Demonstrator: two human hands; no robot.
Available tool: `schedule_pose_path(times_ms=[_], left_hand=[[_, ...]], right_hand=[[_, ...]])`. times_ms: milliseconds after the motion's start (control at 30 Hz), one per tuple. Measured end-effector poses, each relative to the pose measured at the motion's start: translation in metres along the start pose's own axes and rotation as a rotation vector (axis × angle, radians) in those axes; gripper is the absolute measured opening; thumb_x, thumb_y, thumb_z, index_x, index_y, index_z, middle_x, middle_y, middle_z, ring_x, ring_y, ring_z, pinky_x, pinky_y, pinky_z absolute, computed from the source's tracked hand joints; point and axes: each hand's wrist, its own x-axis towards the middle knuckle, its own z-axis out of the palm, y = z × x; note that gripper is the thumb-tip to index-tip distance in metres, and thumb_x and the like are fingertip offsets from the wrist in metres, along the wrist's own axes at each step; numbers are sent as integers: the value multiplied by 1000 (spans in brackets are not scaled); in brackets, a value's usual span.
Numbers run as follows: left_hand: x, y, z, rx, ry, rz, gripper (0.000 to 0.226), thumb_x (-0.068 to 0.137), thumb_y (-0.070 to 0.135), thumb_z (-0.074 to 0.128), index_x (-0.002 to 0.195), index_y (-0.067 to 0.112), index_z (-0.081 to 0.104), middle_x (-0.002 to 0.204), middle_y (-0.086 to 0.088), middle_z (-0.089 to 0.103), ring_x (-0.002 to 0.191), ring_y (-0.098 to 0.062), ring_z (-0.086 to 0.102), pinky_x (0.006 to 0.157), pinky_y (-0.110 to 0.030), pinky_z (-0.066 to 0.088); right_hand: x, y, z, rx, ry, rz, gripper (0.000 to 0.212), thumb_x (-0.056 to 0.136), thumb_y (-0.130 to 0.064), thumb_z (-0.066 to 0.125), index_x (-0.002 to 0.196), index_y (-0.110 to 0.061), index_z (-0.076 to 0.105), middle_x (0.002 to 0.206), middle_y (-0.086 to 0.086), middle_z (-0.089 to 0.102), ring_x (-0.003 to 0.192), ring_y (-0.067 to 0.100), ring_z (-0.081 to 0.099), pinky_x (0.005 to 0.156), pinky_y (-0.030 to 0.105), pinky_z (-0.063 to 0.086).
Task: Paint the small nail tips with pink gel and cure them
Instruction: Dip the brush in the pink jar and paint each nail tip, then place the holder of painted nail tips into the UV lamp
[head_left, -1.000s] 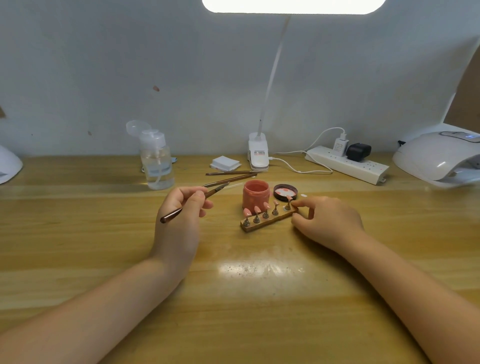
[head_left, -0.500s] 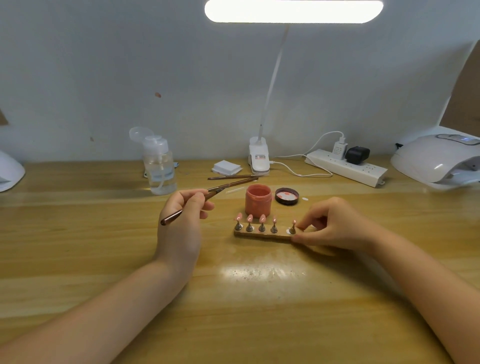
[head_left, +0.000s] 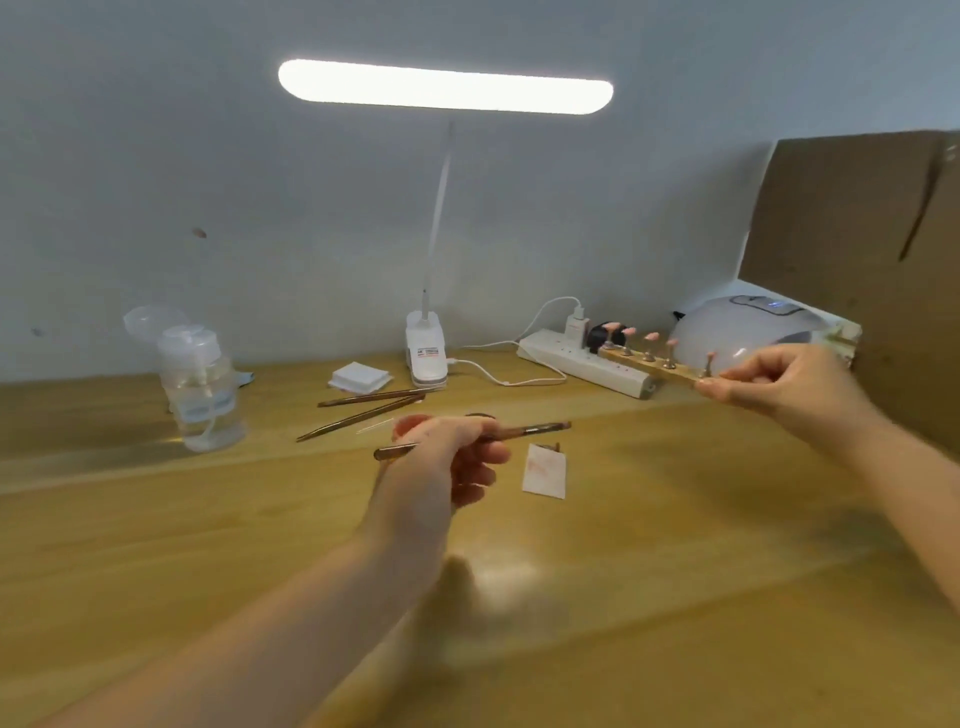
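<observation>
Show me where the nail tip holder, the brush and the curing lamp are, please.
holder (head_left: 644, 365): head view, on the wooden bar between two tip stands.
brush (head_left: 540, 428): head view, on the ferrule near the bristles.
curing lamp (head_left: 727, 332): head view, on the white dome.

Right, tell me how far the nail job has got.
Painting looks done: the tips on the wooden strip show pink. In hand: the right hand pinches the strip's end, holding it in the air beside the white curing lamp; the left hand holds the brush. Left: curing, since the strip is not yet inside the lamp.
</observation>
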Motion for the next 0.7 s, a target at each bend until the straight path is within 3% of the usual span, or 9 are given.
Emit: schedule_pose_path(times_ms=[100,167,300,433,500,567,700], left_hand=[[20,-19,41,-115,-146,-247,19,90,13,52,84,6,69,63,-5,66,49,-11,55,47,-21,42],[32,-33,62,-108,-195,-264,18,92,13,52,89,5,68,65,-5,67,51,-11,56,49,-21,44],[50,-52,90,-24,-166,-110,16,95,11,54,94,5,68,71,-6,70,65,-14,59,64,-26,47],[60,-63,112,83,-154,24,15,95,11,56,91,11,69,73,-2,72,72,-11,66,67,-20,51],[63,-72,115,71,-46,116,14,94,10,57,91,14,70,76,-1,72,72,-6,67,63,-14,50],[67,-79,114,54,55,202,15,94,9,56,90,16,70,77,0,70,73,-6,67,63,-11,49],[71,-84,113,182,40,286,15,94,14,58,88,22,69,77,7,70,81,-11,67,73,-20,49]], right_hand=[[-2,49,-35,-74,136,120,29,65,-28,85,67,-4,68,59,1,58,55,12,48,55,25,37],[-2,75,-58,-131,221,206,29,66,-29,86,68,-5,70,65,5,63,59,13,50,56,26,37],[14,108,-89,-204,319,325,31,65,-36,86,67,-9,71,68,8,65,61,19,52,59,30,40],[40,127,-89,-230,435,404,51,66,-33,86,77,13,67,67,21,58,63,25,50,62,28,35],[52,134,-85,-252,484,445,49,66,-37,85,74,8,68,73,26,64,62,27,53,57,28,34],[67,140,-80,-284,473,465,50,66,-45,82,62,1,66,61,19,55,57,22,46,56,29,32],[92,154,-63,-362,427,496,57,68,-53,77,44,-12,46,44,4,41,45,25,42,51,29,34]])
